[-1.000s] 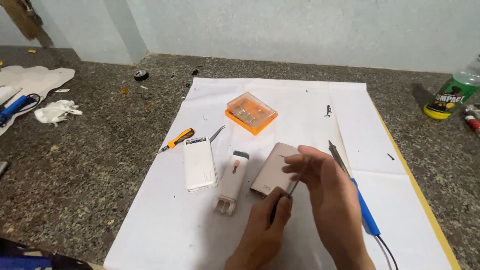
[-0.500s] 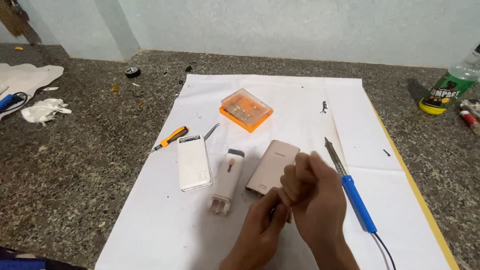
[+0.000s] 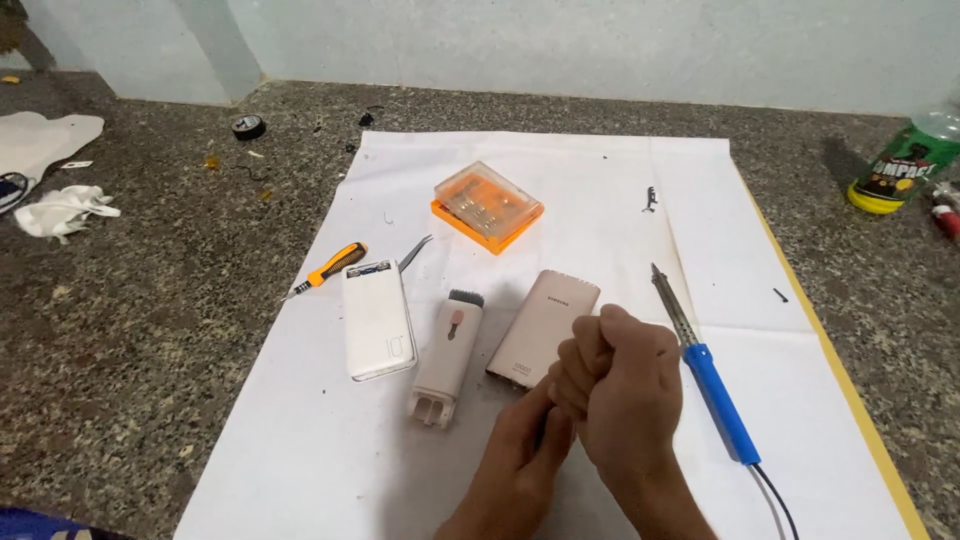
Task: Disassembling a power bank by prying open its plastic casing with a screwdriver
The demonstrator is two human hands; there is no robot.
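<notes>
Your white paper sheet (image 3: 300, 440) runs off the bottom edge. Your right hand (image 3: 625, 390) is fisted over the beige power bank's (image 3: 540, 325) near corner; whatever it and your left hand (image 3: 520, 455) pinch stays hidden.

Head camera looks steeply down, close, over white paper sheet (image 3: 300, 440) toward wall (image 3: 600, 40).

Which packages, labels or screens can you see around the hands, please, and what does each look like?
Clear-lidded orange case: on the white paper, far centre, flat and rectangular.
Green bottle: far right on the stone counter, yellow base, dark printed label.
White power bank: left of the hands, rectangular, small dark display strip at its far end.
Beige power bank: just beyond the right hand, with small printed lettering.
</notes>
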